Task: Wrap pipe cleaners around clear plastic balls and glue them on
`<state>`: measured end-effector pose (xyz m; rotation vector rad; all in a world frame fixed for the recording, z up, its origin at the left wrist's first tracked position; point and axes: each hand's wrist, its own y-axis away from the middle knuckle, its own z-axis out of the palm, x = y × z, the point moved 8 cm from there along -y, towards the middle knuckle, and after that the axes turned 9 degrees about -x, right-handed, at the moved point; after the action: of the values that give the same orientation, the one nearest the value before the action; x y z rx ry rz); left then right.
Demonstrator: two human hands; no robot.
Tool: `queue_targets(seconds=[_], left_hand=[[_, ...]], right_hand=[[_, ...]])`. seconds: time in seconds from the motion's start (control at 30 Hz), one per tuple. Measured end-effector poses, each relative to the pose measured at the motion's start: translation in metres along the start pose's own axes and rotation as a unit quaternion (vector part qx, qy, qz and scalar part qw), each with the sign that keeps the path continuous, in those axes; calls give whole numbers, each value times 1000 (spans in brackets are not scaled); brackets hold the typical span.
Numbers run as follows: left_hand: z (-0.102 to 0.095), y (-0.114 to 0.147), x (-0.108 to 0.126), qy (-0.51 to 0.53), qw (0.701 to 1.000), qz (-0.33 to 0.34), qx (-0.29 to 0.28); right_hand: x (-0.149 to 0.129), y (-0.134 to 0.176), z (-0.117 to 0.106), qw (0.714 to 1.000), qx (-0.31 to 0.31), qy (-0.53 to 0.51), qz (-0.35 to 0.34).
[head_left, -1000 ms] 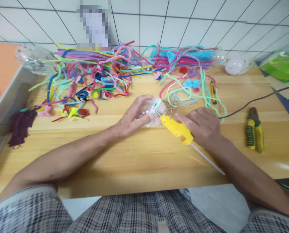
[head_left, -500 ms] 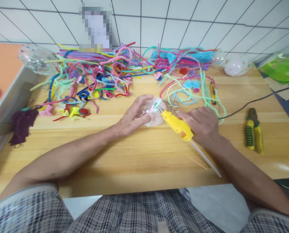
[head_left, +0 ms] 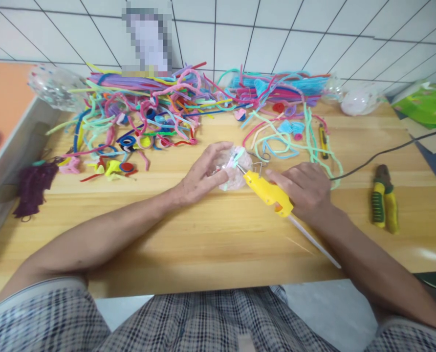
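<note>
At the middle of the table, my left hand (head_left: 203, 173) curves its fingers and thumb round a clear, round piece (head_left: 240, 178) with pale pink and mint bits on top. My right hand (head_left: 306, 183) grips a yellow hot glue gun (head_left: 267, 191), its metal nozzle touching or almost touching the mint bit. A long white glue stick (head_left: 315, 242) sticks out of the gun's back end toward me. The gun's wire stand (head_left: 258, 167) is folded out beside the round piece. My right palm hides part of the gun's handle.
Tangled colourful pipe cleaners (head_left: 159, 105) line the back of the table. Mint pipe cleaners (head_left: 309, 132) and a yellow cutter (head_left: 323, 142) lie behind my right hand. Pliers (head_left: 384, 198) rest at the right, near a black cord (head_left: 382, 151). A purple tassel-like piece (head_left: 36, 188) sits at left.
The glue gun's nozzle has shifted slightly down and toward me on the round piece, and its back end has swung a little right. My left hand stays in place.
</note>
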<state>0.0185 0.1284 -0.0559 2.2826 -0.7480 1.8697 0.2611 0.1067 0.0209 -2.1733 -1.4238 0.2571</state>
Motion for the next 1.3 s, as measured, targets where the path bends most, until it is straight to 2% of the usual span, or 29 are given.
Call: queue_targets(seconds=[0.13, 0.4, 0.67, 0.87, 1.2, 1.3], left_hand=[[1, -1, 0, 4, 1000, 10, -3], [2, 0, 0, -7, 1000, 30, -3], [1, 0, -1, -4, 1000, 17, 2], [2, 0, 2, -11, 1000, 21, 4], [2, 0, 3, 4, 1000, 10, -6], [2, 0, 3, 2, 1000, 13, 1]], right_hand=[[-1, 1, -2, 1000, 17, 10, -10], [0, 0, 3, 1000, -5, 16, -16], [0, 1, -2, 1000, 14, 25, -8], [-1, 0, 3, 1000, -16, 7, -7], [1, 3, -1, 1000, 16, 21, -4], [1, 4, 3, 1000, -6, 16, -1]])
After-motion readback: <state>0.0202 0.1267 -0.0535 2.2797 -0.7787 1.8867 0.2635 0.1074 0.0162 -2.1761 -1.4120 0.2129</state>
